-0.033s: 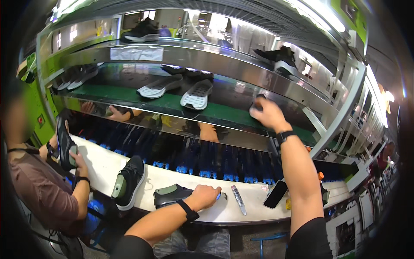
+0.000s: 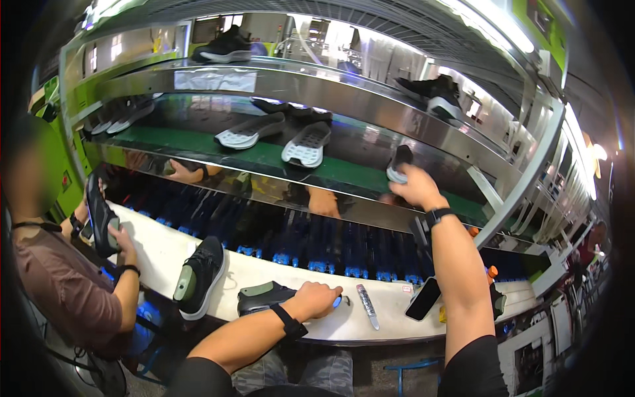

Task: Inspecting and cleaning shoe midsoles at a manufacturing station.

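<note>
Left hand curled round small blue tool; right hand half-curled at shoe sole, grip unclear. Sole likely light, springy; pinch sides.

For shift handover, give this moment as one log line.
left hand: at small blue item, by black shoe; right hand: at dark-and-white shoe part, green belt; bench: black phone

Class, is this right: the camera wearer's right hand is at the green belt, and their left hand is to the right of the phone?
The side is wrong: the head view shows the left hand to the left of the phone. The rest stands.
</note>
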